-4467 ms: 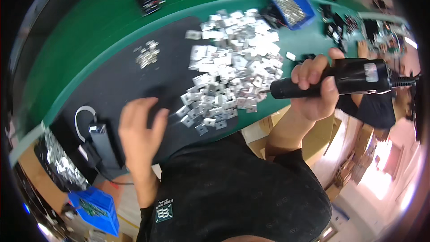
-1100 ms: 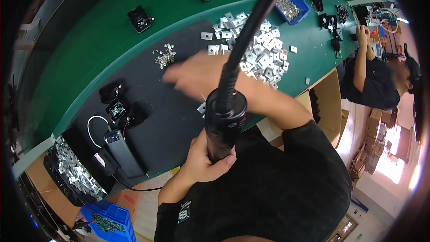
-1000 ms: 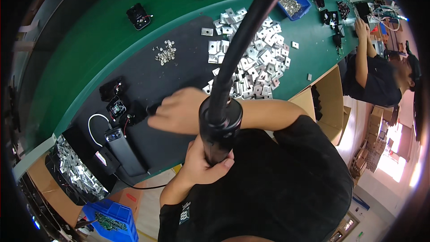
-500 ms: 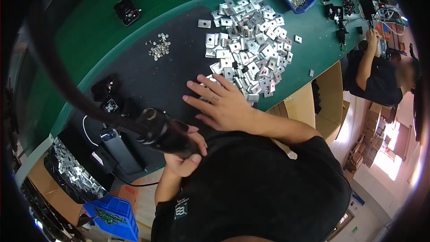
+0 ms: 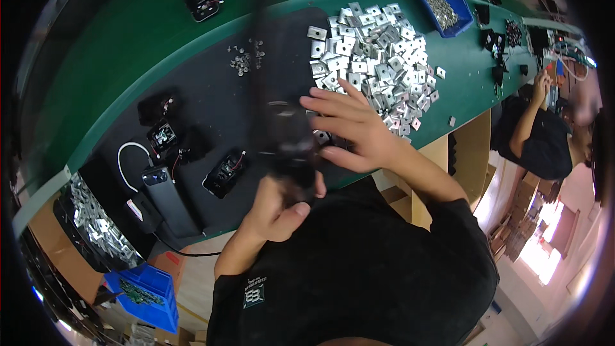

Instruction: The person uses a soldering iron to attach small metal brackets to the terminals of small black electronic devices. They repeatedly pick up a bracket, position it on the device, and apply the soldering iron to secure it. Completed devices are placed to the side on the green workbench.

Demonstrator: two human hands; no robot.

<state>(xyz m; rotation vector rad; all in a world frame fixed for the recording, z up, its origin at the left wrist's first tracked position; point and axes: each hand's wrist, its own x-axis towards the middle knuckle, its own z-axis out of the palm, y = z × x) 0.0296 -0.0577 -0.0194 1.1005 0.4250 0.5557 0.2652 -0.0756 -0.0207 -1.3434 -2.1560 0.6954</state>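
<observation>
- Where the person's black-sleeved arms rise from the lower edge, the left hand is wrapped around the base of a black power tool, fingers curled shut on it and thumb lying across the front; the tool is motion-blurred, and its dark cable runs up toward the top of the picture.
- The right hand is flat, palm down, with its fingers spread wide and pointing left, over the near edge of the pile of square metal plates. It pinches nothing, and whether the fingertips press a plate I cannot tell.
- That pile of silvery plates spreads across the right end of a black mat, which lies on a green bench (curved by the lens).
- A small heap of screws sits on the mat toward its far edge, well apart from the hands.
- Near the mat's left end are several small black devices with wires; one black module lies just left of the left hand, another further left.
- A dark rectangular box with a white cable rests at the near-left corner of the mat.
- A blue tray of small metal parts stands on the bench beyond the plates, at the far right.
- A bin of loose metal plates and a blue crate sit lower left, below the bench.
- Another person in dark clothing works at the right end of the bench.
</observation>
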